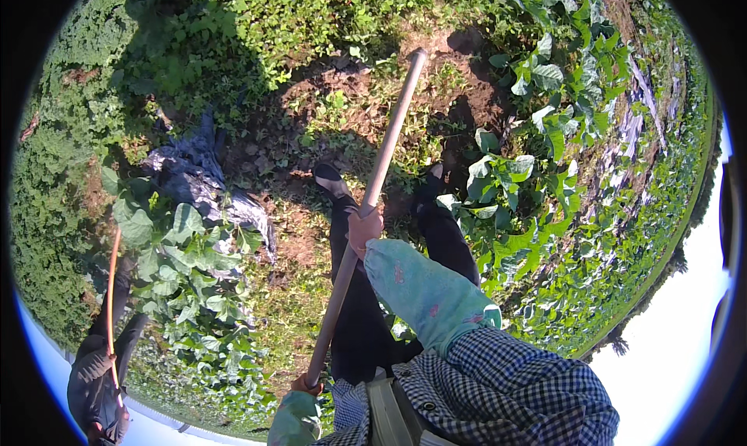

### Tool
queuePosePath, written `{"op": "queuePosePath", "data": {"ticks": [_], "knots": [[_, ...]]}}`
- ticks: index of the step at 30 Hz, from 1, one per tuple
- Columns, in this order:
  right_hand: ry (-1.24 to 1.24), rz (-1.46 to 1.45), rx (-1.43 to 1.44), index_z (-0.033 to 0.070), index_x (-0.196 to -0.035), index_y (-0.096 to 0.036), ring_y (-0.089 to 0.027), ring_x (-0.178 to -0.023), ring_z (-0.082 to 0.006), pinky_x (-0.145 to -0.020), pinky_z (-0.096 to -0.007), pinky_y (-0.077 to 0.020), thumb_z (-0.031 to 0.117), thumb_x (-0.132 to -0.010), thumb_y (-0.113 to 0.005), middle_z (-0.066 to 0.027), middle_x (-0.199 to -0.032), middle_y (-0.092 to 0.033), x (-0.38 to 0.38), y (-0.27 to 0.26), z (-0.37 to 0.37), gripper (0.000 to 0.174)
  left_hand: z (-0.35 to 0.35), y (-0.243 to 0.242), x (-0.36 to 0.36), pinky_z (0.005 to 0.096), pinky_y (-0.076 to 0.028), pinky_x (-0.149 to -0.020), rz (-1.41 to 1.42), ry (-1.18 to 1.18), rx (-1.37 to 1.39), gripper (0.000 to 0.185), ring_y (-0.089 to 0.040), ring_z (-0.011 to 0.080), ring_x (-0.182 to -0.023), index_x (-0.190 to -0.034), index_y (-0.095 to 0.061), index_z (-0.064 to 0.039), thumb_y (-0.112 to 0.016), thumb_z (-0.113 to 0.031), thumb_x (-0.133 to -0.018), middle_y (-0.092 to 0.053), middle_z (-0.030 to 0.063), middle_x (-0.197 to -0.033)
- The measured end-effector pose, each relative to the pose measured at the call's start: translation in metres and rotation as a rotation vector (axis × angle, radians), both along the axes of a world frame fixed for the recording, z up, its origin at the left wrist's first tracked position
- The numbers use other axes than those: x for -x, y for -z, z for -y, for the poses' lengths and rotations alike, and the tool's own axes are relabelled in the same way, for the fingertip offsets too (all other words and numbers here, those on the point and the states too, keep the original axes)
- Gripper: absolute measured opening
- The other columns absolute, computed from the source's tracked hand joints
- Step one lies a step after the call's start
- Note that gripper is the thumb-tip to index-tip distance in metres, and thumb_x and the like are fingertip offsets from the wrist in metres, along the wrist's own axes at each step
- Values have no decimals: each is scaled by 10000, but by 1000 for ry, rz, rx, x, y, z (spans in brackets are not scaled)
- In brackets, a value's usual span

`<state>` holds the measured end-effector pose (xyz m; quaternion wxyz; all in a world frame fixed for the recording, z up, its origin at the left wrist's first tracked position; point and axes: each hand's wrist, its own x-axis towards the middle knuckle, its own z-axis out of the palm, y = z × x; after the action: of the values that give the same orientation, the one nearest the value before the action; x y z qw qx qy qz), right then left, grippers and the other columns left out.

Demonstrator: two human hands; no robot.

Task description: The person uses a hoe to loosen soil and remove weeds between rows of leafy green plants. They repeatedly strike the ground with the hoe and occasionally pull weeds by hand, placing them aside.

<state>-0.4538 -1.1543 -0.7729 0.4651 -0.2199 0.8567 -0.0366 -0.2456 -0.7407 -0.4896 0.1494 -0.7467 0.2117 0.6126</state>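
A long wooden pole [388,140] slants across the middle, its upper end over weedy brown soil. Whether that end bears a tool head cannot be told. My right hand [366,230] is closed around the middle of the pole, below a green patterned sleeve cover. Lower down, near my waist, my left hand [306,385] grips the pole's near end. My two feet in dark footwear stand apart on the soil, one on each side of the pole.
Broad-leaved green plants [502,177] grow close on the right, and more [187,253] on the left. Crumpled plastic sheeting [198,172] lies at the left. Another person [99,370] stands at the lower left with a long handle. Low weeds [280,26] cover the ground ahead.
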Motion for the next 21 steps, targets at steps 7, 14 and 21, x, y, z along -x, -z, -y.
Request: {"op": "queuePosePath", "data": {"ticks": [7, 14, 21], "knots": [[236, 248, -321, -79, -1013, -521, -664, -552, -265, -460, -361, -542, 113, -745, -699, -155, -786, -616, 25, -61, -79, 375, -67, -72, -17, 421, -507, -553, -59, 177, 136, 490, -623, 262, -565, -862, -620, -52, -816, -461, -676, -619, 117, -634], [474, 227, 135, 11, -860, -575, -612, -580, -175, -527, -340, -504, 162, -758, -751, -67, -696, -595, 105, -49, 94, 254, 148, 5, 21, 482, -526, -651, -26, 318, -114, 559, -660, 375, -687, -967, -605, -68, -794, -520, -699, -670, 159, -759], [377, 81, 251, 34, -811, -528, -529, -447, -192, -429, -353, -482, 99, -775, -703, -58, -591, -526, 208, -24, 198, 190, 245, 71, 130, 493, -536, -702, -108, 304, 162, 489, -677, 389, -742, -977, -597, -65, -779, -434, -714, -677, 186, -786]]}}
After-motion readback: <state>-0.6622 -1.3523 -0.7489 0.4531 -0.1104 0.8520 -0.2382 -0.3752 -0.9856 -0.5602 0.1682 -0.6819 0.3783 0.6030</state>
